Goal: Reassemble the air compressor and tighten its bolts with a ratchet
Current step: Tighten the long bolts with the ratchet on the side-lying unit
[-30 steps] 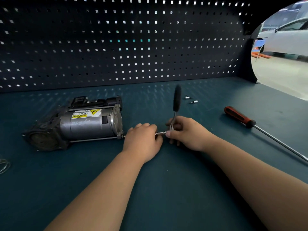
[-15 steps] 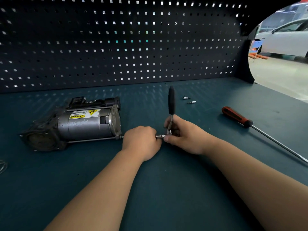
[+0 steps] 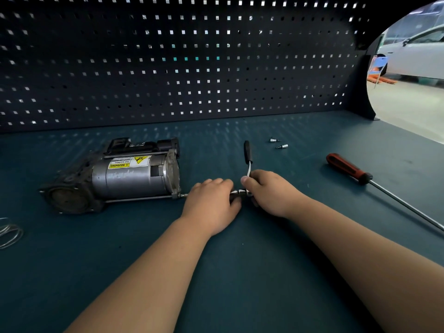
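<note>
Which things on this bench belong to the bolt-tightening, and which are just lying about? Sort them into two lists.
In use:
air compressor
ratchet, gripped by the right hand
extension bar, held by the left hand
long side bolt

Lying about:
red-handled screwdriver
small bit
second small bit
wire coil at the left edge
</note>
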A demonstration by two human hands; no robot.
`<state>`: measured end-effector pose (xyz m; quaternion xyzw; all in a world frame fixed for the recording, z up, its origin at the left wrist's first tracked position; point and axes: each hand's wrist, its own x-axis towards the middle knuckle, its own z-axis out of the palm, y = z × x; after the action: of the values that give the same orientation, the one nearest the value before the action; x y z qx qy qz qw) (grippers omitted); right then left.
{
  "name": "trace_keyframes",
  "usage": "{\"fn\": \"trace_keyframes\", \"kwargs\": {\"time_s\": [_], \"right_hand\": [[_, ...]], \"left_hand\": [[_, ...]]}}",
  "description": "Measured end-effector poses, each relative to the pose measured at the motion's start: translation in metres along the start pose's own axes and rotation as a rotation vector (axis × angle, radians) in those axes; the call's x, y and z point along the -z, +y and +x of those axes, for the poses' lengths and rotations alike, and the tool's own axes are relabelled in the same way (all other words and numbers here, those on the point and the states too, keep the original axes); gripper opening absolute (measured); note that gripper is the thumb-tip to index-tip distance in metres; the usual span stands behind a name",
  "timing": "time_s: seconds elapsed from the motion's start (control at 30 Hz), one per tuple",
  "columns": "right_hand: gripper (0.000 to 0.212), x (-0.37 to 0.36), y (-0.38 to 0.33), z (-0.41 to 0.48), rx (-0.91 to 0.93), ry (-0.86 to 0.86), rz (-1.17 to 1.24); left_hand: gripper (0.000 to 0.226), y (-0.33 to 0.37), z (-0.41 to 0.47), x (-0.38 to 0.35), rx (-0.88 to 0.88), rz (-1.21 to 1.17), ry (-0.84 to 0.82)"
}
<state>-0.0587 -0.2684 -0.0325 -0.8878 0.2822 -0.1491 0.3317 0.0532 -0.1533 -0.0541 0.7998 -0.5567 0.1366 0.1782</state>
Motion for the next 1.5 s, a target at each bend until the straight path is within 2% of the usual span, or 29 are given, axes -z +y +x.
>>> {"fn": "trace_keyframes", "kwargs": {"time_s": [0.1,0.2,0.3,0.4,0.5,0.6,0.63,0.73,0.83,0.93,0.97,1.1,1.23,1.3,1.37,1.47,1.5], "right_hand": [[0.024,0.001,0.002,-0.003,0.014,-0.022,0.036],[0.012,0.009,0.006,-0.009,0.119,-0.070,0.066],[0.032,0.016,0.009,-0.013,0.334,-0.032,-0.160],[0.034,0.015,0.006,-0.014,0.480,0.037,-0.290],[0.031,0.014,0.007,-0.013,0.359,0.004,-0.216],[0.013,0.011,0.006,-0.010,0.158,-0.002,0.007],[0.015,0.010,0.004,-0.008,0.100,-0.005,0.057],[0.040,0.006,-0.002,-0.005,-0.021,-0.027,0.061],[0.034,0.006,-0.001,-0.005,-0.004,-0.031,0.059],[0.009,0.007,0.007,-0.007,0.099,-0.057,0.143],[0.007,0.008,0.009,-0.007,0.141,-0.066,0.162],[0.026,0.013,0.012,-0.010,0.279,-0.066,0.107],[0.024,0.011,0.009,-0.011,0.398,-0.030,-0.139],[0.027,0.010,0.009,-0.011,0.378,-0.015,-0.178],[0.031,0.011,0.011,-0.011,0.291,-0.030,-0.107],[0.012,0.009,0.006,-0.009,0.144,-0.028,0.064],[0.017,0.008,0.004,-0.006,0.097,-0.014,0.092]], "left_hand": [[0.027,0.001,0.002,0.000,0.016,0.039,-0.025],[0.035,0.002,0.005,0.001,0.062,0.076,-0.079],[0.040,0.001,0.009,0.001,0.073,0.112,-0.111],[0.040,-0.002,0.010,0.000,0.076,0.103,-0.120],[0.038,-0.002,0.007,0.000,0.071,0.074,-0.106],[0.033,-0.001,0.004,0.002,0.042,0.013,-0.045],[0.029,-0.002,0.003,0.002,0.021,-0.002,-0.020],[0.022,-0.003,0.002,0.002,-0.009,-0.021,0.015],[0.032,-0.002,0.002,-0.001,0.009,0.023,-0.008],[0.037,0.001,0.005,-0.001,0.073,0.064,-0.059],[0.038,0.002,0.006,-0.001,0.092,0.075,-0.075],[0.040,0.004,0.009,0.003,0.118,0.103,-0.114],[0.040,0.003,0.010,0.003,0.117,0.095,-0.139],[0.040,0.002,0.009,0.002,0.106,0.081,-0.130],[0.038,0.001,0.006,0.000,0.074,0.063,-0.096],[0.026,-0.001,0.002,0.001,0.016,0.023,-0.021],[0.022,-0.001,0.001,0.002,0.006,0.011,-0.006]]}}
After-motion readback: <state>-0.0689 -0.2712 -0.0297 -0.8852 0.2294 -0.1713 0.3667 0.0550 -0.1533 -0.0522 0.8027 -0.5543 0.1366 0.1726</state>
